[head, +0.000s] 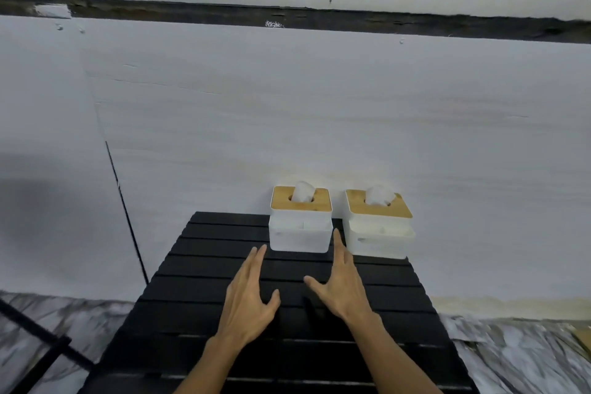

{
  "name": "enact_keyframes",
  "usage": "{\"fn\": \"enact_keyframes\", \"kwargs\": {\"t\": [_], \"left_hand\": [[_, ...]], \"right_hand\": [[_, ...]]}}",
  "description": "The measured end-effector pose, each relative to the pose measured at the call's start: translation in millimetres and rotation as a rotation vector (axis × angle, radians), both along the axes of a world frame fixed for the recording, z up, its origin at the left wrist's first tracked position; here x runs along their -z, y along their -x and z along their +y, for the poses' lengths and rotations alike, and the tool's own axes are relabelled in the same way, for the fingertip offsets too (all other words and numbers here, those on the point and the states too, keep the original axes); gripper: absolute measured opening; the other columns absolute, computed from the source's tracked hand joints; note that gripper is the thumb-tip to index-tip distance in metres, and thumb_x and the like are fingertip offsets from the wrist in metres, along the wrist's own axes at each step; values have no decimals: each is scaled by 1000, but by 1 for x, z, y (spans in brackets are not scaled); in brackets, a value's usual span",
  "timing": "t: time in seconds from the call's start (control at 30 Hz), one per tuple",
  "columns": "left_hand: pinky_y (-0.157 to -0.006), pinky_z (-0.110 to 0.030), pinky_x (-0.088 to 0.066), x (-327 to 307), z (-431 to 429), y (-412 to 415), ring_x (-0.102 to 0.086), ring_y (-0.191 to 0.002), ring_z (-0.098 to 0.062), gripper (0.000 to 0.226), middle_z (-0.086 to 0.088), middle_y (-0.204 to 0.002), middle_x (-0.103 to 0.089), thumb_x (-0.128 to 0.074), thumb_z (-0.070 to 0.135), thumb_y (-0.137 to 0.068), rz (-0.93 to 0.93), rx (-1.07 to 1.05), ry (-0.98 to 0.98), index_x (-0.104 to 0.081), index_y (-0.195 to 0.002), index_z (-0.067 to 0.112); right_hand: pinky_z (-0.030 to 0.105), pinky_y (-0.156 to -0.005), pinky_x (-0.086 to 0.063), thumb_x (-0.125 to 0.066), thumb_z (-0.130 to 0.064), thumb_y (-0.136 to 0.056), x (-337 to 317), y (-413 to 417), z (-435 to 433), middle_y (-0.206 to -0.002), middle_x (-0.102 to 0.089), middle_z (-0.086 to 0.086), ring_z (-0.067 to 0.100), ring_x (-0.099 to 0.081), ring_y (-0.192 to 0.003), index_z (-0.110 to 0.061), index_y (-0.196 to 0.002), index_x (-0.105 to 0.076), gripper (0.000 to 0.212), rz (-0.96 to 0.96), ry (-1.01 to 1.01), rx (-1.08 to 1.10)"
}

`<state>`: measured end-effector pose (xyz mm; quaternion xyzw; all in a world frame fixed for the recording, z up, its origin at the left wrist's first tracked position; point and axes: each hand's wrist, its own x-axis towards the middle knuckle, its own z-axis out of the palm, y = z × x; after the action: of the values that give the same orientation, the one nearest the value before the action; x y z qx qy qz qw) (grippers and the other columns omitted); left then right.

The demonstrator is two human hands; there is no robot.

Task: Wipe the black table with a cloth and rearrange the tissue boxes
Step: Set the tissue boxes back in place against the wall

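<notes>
Two boxes: left box [300, 235] at the table's [198, 281] 12 o'clock, right box [379, 241] at 1 o'clock.
Hands: left hand [248, 301] and right hand [343, 288] apart, fingers straight, empty, flanking the left box.
Handling: likely light, rigid, smooth-walled; the lid [319, 201] may lift off.
Hold: both side walls, 9 and 3 o'clock.

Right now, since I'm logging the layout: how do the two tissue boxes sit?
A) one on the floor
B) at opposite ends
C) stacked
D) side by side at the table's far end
D: the left tissue box and right tissue box stand next to each other at the far end of the black table.
</notes>
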<state>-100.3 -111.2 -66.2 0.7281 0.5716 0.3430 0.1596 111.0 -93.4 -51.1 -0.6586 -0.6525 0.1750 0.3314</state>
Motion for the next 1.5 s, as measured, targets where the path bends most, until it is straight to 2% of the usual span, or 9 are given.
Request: {"fn": "enact_keyframes", "kwargs": {"t": [0.1, 0.17, 0.33, 0.5, 0.6, 0.73, 0.93, 1.1, 1.5], "left_hand": [[-117, -44, -27, -9, 42, -3, -16, -148, -10, 96, 15, -164, -1, -66, 39, -84, 27, 18, -52, -1, -154, 40], [-116, -46, -27, -15, 66, -6, -17, -148, -12, 98, 14, -164, -1, -67, 40, -82, 37, 26, -66, 0, -154, 40], [-116, -44, -26, -24, 108, -14, -17, -149, -19, 101, 5, -165, -2, -70, 41, -80, 65, 46, -74, -2, -155, 35], [-108, -47, -40, -24, 136, -20, -26, -146, -26, 106, 6, -165, 4, -73, 42, -74, 46, 80, -11, -1, -152, 44], [-104, -47, -45, -20, 145, -24, -37, -139, -28, 111, 4, -163, -2, -79, 46, -70, -9, 88, 71, -2, -150, 49], [-109, -51, -39, -16, 151, -26, -35, -138, -22, 112, 4, -157, -20, -84, 45, -67, -113, 107, 88, -8, -148, 50], [-105, -35, -38, -17, 148, -28, -38, -131, -15, 106, 6, -151, -29, -87, 32, -69, -169, 97, 65, -18, -149, 43], [-101, -26, -38, -22, 137, -16, -38, -124, -6, 103, 9, -149, -29, -87, 36, -70, -209, 99, -4, -20, -148, 43], [-103, -29, -41, -46, 123, 65, -40, -127, -10, 97, 6, -149, -31, -84, 39, -74, -185, 60, -120, -21, -148, 44]], "right_hand": [[48, -110, -47, -80, -49, -77, -2, 0, 38, -169, -2, -1, 24, -27, -152, -41, -156, 17, 125, -24, -65, 16], [45, -111, -46, -81, -47, -77, -3, 2, 56, -169, 0, 0, 24, -27, -151, -37, -157, 16, 126, -35, -86, 11], [41, -111, -40, -81, -42, -77, -5, 5, 84, -166, -11, 6, 24, -31, -146, -28, -159, 13, 125, -13, -86, -28], [39, -106, -42, -85, -39, -73, -6, 4, 105, -161, -22, 7, 24, -38, -140, -33, -158, 14, 131, -7, -35, -25], [39, -106, -41, -87, -47, -65, -6, 1, 113, -152, -35, 5, 24, -42, -136, -35, -158, 13, 138, 36, 15, -36], [42, -109, -43, -79, -69, -47, -4, -3, 120, -147, -45, 2, 24, -45, -134, -37, -157, 8, 144, 43, 41, -36], [41, -111, -43, -87, -64, -55, 1, -1, 116, -150, -45, -1, 21, -45, -136, -34, -157, -3, 136, 74, -10, -30], [41, -113, -39, -86, -65, -60, -5, 12, 103, -157, -38, -3, 19, -40, -141, -36, -158, -4, 131, 109, -91, -56], [44, -112, -40, -82, -66, -67, -31, 94, 94, -161, -31, 0, 24, -39, -142, -36, -158, -2, 125, 128, -171, -131]]}}
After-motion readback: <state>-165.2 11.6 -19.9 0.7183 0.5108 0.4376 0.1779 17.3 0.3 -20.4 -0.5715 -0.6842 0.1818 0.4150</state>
